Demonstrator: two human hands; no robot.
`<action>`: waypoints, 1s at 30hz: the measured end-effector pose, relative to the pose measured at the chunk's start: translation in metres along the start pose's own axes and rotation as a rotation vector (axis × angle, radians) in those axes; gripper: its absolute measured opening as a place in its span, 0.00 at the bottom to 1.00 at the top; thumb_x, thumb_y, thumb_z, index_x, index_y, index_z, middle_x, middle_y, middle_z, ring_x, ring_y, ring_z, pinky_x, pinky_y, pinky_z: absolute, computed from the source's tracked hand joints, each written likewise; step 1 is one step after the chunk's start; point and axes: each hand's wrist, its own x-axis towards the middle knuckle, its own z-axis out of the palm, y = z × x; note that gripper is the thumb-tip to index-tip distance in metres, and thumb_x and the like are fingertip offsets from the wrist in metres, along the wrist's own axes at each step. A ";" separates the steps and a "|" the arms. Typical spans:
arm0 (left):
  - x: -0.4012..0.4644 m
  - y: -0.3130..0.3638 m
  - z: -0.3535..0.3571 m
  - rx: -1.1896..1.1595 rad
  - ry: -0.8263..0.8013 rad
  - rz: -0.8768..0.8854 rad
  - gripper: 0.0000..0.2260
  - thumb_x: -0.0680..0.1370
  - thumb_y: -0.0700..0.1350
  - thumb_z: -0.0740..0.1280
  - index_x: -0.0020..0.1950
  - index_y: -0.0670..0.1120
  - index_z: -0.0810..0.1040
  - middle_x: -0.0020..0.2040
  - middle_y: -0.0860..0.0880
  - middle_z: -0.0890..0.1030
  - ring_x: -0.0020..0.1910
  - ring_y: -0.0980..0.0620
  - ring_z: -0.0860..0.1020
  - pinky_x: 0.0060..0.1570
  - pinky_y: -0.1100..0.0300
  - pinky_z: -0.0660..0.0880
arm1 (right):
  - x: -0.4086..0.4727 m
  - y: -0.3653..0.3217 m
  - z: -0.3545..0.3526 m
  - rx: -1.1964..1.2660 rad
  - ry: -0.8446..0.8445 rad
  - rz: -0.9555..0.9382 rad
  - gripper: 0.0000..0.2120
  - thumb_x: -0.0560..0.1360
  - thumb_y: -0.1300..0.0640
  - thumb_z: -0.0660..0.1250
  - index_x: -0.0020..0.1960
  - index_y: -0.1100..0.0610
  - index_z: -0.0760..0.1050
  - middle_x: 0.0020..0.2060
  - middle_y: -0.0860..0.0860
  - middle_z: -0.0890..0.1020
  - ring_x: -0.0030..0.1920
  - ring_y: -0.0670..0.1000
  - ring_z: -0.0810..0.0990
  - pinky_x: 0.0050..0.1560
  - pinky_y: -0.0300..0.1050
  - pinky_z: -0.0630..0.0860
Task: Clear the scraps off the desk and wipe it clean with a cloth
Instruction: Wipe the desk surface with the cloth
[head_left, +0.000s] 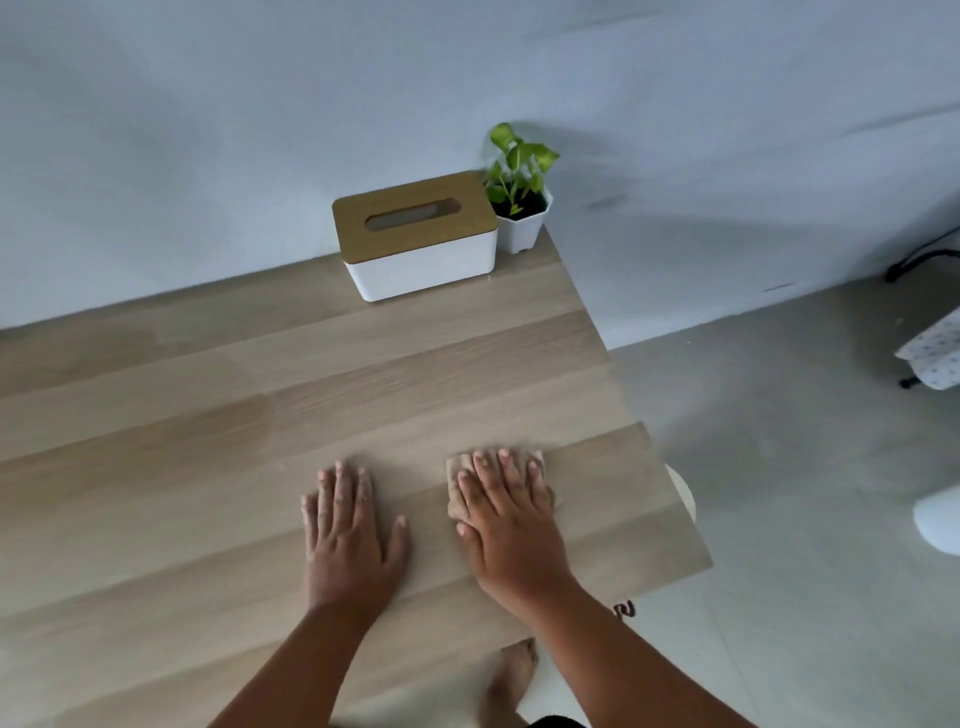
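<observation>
right hand (511, 525): laid flat, fingers (506, 470) spread and pressed down on the cloth (457, 493); nothing pinched, cloth pinned under the palm.
left hand (345, 535): flat and open on the bare desk (156, 467), nothing held, just beside the right hand, apart from the cloth.
cloth: tan, folded small, mostly covered; only edges shown past the fingertips and at the thumb side. Near the desk's right edge.
handling: judged soft, light, limp; grips the wood under pressure, likely to bunch if pushed from one edge. Best driven by a flat palm over its middle, or picked up by a pinched corner.
scraps: none made out on the desk around the fingers.
farther out: tissue box (415, 234) and potted plant (519, 192) at the far corner, well apart from both hands.
hidden: cloth thickness and fold count covered by the hand; a darker patch on the wood left of the left hand is possibly damp, cannot be told. Desk's left part and near edge cut off; a bare foot (511, 675) seen below.
</observation>
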 end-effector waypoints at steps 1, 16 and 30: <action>-0.002 0.014 0.004 -0.001 -0.013 0.088 0.35 0.78 0.59 0.57 0.79 0.38 0.66 0.82 0.38 0.59 0.83 0.39 0.53 0.80 0.38 0.52 | -0.008 0.007 0.000 -0.008 -0.010 -0.040 0.30 0.80 0.43 0.59 0.79 0.52 0.64 0.81 0.53 0.62 0.82 0.61 0.55 0.78 0.68 0.55; -0.011 0.061 0.022 0.001 -0.097 0.299 0.37 0.79 0.62 0.62 0.81 0.42 0.63 0.84 0.42 0.56 0.83 0.41 0.52 0.78 0.35 0.56 | -0.058 0.097 -0.018 -0.054 0.074 0.162 0.28 0.79 0.46 0.58 0.76 0.56 0.71 0.79 0.55 0.66 0.81 0.61 0.60 0.76 0.70 0.59; 0.010 0.087 -0.015 -0.125 -0.317 0.168 0.32 0.80 0.63 0.57 0.82 0.51 0.59 0.83 0.48 0.54 0.83 0.47 0.46 0.81 0.47 0.38 | -0.081 0.091 -0.066 0.332 -0.021 0.352 0.26 0.83 0.51 0.63 0.80 0.55 0.64 0.80 0.49 0.62 0.82 0.47 0.54 0.81 0.45 0.50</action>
